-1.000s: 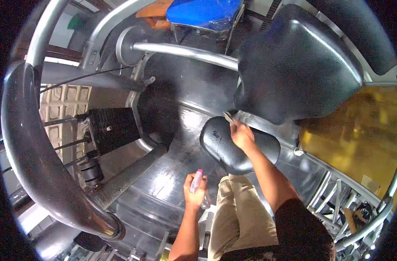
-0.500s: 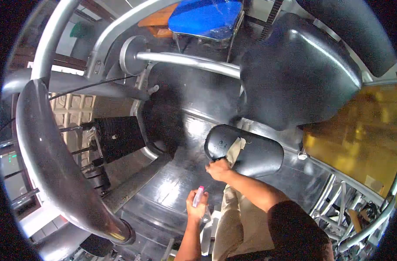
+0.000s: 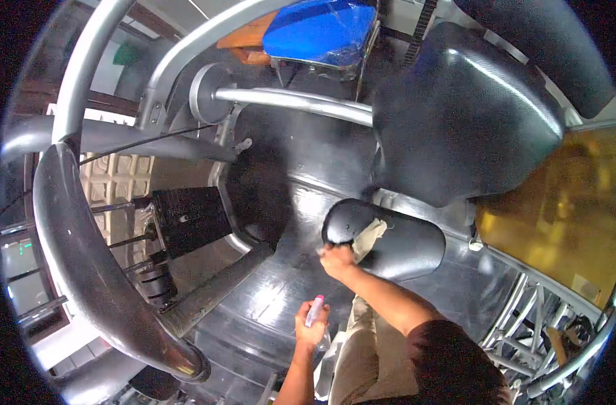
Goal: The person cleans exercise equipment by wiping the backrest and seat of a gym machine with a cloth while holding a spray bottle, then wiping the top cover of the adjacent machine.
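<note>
A spray bottle (image 3: 315,310) with a pink-tipped white nozzle is gripped in my left hand (image 3: 311,327), low in the middle of the view. My right hand (image 3: 338,262) is closed on a beige cloth (image 3: 369,241), part of which spreads loose over the black padded cushion (image 3: 409,246). Small wet-looking spots show on the cushion's left end, just above that hand. The lower part of the bottle is mostly hidden by my fingers.
Grey tubular frames (image 3: 85,250) of a gym machine curve along the left, near a black weight stack (image 3: 190,219). A large black backrest (image 3: 463,121) stands above the cushion. A blue-topped stool (image 3: 319,30) is at the back, a brownish-yellow panel (image 3: 558,223) at right.
My right hand has shifted slightly on the cushion with the cloth, whose loose end lies a little differently. The whole view has moved slightly. My left hand keeps the spray bottle.
</note>
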`<state>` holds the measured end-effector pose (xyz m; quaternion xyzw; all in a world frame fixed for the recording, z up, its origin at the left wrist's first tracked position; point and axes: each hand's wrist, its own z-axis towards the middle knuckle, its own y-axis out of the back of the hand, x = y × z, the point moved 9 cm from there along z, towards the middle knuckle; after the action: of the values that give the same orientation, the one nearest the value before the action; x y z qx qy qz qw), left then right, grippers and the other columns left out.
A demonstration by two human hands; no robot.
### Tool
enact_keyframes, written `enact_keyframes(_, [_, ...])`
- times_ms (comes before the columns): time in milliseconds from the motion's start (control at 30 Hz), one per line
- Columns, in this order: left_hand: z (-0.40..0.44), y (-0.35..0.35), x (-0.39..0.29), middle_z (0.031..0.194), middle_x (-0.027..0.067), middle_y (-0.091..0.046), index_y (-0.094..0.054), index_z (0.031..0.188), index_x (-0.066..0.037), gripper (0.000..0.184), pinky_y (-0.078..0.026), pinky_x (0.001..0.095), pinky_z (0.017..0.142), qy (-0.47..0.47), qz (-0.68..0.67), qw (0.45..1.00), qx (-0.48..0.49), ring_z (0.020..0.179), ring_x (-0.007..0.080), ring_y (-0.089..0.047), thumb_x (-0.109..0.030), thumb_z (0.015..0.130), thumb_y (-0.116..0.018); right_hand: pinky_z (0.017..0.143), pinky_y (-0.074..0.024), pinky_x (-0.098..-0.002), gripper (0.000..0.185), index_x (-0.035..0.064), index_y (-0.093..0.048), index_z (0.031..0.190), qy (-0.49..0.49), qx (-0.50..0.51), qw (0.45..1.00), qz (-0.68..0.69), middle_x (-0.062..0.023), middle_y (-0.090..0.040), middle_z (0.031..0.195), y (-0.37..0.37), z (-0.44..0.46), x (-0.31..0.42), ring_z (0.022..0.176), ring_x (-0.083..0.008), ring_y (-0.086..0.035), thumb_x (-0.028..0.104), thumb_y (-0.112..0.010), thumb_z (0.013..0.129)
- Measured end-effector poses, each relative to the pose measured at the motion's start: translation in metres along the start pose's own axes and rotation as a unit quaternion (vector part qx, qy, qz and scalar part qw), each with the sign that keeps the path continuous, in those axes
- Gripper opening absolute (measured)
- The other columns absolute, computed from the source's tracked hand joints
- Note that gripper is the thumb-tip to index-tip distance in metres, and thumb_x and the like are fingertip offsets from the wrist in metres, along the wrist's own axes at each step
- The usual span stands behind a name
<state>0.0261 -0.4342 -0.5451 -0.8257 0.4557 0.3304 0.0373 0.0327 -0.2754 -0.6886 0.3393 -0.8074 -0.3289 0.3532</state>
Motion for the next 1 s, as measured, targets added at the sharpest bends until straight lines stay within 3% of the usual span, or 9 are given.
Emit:
enact_keyframes(133, [0.003, -0.007, -0.016, 0.074, 0.0021, -0.064, -0.062, 0.1, -0.005, 0.016, -0.051, 0.0298, 0.055, -0.054, 0.009, 0.998, 0.009, 0.06, 0.0106, -0.059, -0.015, 0.093, -0.072, 0.07, -0.0566, -0.0472, 0.025, 0.0143, -0.074, 0.112, 0.032, 0.019, 0.998, 0.057, -0.0132, -0.071, 0.11, 0.027, -0.046, -0.017, 0.092, -0.0315, -0.073, 0.023, -0.058, 0.095])
enact_keyframes(200, [0.005, -0.01, -0.017, 0.073, -0.0007, -0.062, -0.062, 0.098, -0.007, 0.019, -0.049, 0.028, 0.054, -0.049, -0.012, 0.999, 0.016, 0.061, 0.0081, -0.057, -0.02, 0.093, -0.076, 0.072, -0.0573, -0.0505, 0.028, 0.0174, -0.07, 0.121, -0.03, -0.174, 0.956, 0.235, -0.0154, -0.07, 0.111, 0.088, -0.057, -0.059, 0.091, -0.0371, -0.072, 0.026, -0.054, 0.099])
enact_keyframes(267, [0.008, -0.012, -0.008, 0.074, 0.0002, -0.063, -0.062, 0.098, -0.006, 0.02, -0.05, 0.0285, 0.055, -0.066, -0.015, 0.998, 0.013, 0.062, 0.0081, -0.058, -0.02, 0.093, -0.076, 0.077, -0.0564, -0.0554, 0.032, 0.0194, -0.063, 0.129, -0.244, -0.179, 0.923, 0.237, -0.0158, -0.069, 0.111, 0.11, -0.042, -0.121, 0.09, -0.0432, -0.07, 0.029, -0.049, 0.103])
enact_keyframes(333, [0.006, -0.012, -0.014, 0.074, 0.0005, -0.063, -0.062, 0.098, -0.006, 0.02, -0.051, 0.0286, 0.055, -0.064, 0.003, 0.998, 0.006, 0.062, 0.0083, -0.058, -0.02, 0.093, -0.076, 0.078, -0.0564, -0.056, 0.031, 0.0181, -0.062, 0.127, -0.311, -0.307, 0.874, 0.212, -0.0158, -0.068, 0.112, 0.126, -0.042, -0.157, 0.088, -0.0432, -0.07, 0.031, -0.047, 0.103])
enact_keyframes(367, [0.005, -0.012, -0.012, 0.074, 0.0006, -0.063, -0.062, 0.098, -0.006, 0.02, -0.051, 0.0287, 0.055, -0.055, 0.003, 0.998, 0.005, 0.062, 0.0085, -0.059, -0.019, 0.093, -0.076, 0.079, -0.0567, -0.0554, 0.033, 0.0166, -0.062, 0.127, -0.322, -0.252, 0.889, 0.205, -0.0173, -0.068, 0.114, 0.115, -0.034, -0.164, 0.09, -0.0429, -0.07, 0.032, -0.043, 0.105])
enact_keyframes(533, [-0.008, -0.008, 0.002, 0.074, 0.0005, -0.063, -0.063, 0.099, -0.007, 0.014, -0.049, 0.0291, 0.053, -0.042, -0.011, 0.999, 0.013, 0.058, 0.0094, -0.058, -0.013, 0.093, -0.074, 0.107, -0.041, -0.058, 0.042, 0.0198, -0.061, 0.133, -0.187, -0.154, 0.962, 0.125, -0.0139, -0.071, 0.118, 0.055, -0.048, -0.11, 0.105, -0.039, -0.069, 0.038, -0.033, 0.108])
enact_keyframes(600, [-0.016, -0.006, -0.004, 0.074, 0.0004, -0.063, -0.063, 0.099, -0.007, 0.014, -0.048, 0.0288, 0.053, -0.053, -0.002, 0.999, 0.013, 0.058, 0.0092, -0.058, -0.013, 0.093, -0.074, 0.103, -0.045, -0.0588, 0.042, 0.0204, -0.065, 0.13, -0.085, -0.165, 0.979, 0.082, -0.0129, -0.071, 0.115, 0.046, -0.076, -0.078, 0.104, -0.0391, -0.069, 0.038, -0.034, 0.108])
enact_keyframes(800, [-0.05, 0.006, -0.028, 0.075, 0.0017, -0.064, -0.064, 0.1, -0.004, 0.02, -0.053, 0.0286, 0.055, -0.087, -0.011, 0.996, 0.003, 0.064, 0.0092, -0.061, -0.018, 0.092, -0.076, 0.087, -0.0554, -0.055, 0.035, 0.0208, -0.074, 0.112, -0.126, -0.063, 0.975, 0.171, -0.0134, -0.072, 0.108, 0.031, -0.122, -0.086, 0.099, -0.0399, -0.069, 0.039, -0.046, 0.104])
enact_keyframes(1000, [-0.094, 0.021, -0.056, 0.075, 0.0007, -0.064, -0.064, 0.097, -0.005, 0.017, -0.049, 0.0268, 0.052, -0.157, -0.017, 0.987, -0.011, 0.063, 0.0079, -0.06, -0.016, 0.093, -0.075, 0.088, -0.0559, -0.0445, 0.026, 0.0121, -0.075, 0.11, -0.09, -0.191, 0.906, 0.366, -0.0166, -0.074, 0.11, 0.074, -0.199, -0.051, 0.102, -0.0389, -0.07, 0.031, -0.063, 0.097])
